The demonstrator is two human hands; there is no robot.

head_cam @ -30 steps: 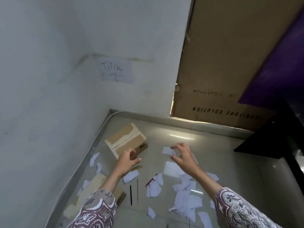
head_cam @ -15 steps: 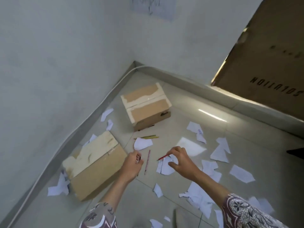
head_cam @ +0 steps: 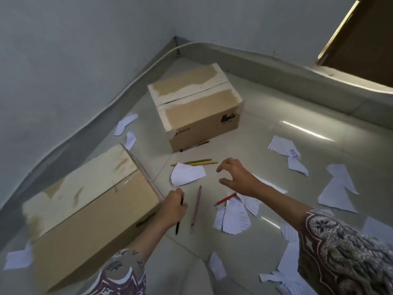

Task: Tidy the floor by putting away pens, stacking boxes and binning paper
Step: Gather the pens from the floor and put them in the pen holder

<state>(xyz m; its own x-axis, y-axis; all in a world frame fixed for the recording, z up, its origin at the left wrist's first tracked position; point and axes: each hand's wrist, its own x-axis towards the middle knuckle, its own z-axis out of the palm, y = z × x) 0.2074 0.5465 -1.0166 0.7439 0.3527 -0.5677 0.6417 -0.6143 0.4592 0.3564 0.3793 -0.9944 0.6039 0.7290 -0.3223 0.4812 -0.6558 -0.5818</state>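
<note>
The black pen (head_cam: 179, 211) is gripped in the left hand (head_cam: 173, 209), fingers clenched round its upper barrel, its tip angled down toward the floor (head_cam: 276, 133) at the frame's 6 o'clock. Judged slim, rigid and light, it should pinch easily at mid-barrel; smooth barrels may roll on the glossy tile, so a grasp from above across the shaft is advised. A pink pen (head_cam: 196, 208) lies on the floor just beside the left hand at its 3 o'clock, and a red pen (head_cam: 225, 199) lies at 3 o'clock of that, its far end partly under the right wrist. Two yellow pens (head_cam: 198, 162) lie side by side, touching, at 12 o'clock of the pink pen, one end tucked under a paper scrap (head_cam: 187, 174). A dark pen (head_cam: 196, 144) sits against the base of the far box (head_cam: 195, 107). Pens counted: six visible. The right hand (head_cam: 238, 177) hovers released, fingers curled and spread, holding nothing, near the yellow pens. Boxes counted: two, the far box at 12 o'clock and the near box (head_cam: 91, 201) at 9 o'clock of the left hand, both closed and well apart, not stacked. They appear stiff cardboard; weight cannot be told; hold at opposite lower edges. Paper scraps (head_cam: 338, 188) number roughly fifteen to twenty, scattered mostly from 2 to 5 o'clock, with a few along the wall (head_cam: 63, 60) at 10 o'clock. They are thin, limp and liable to slide; gathering in bunches is judged best. No bin is in view.
</note>
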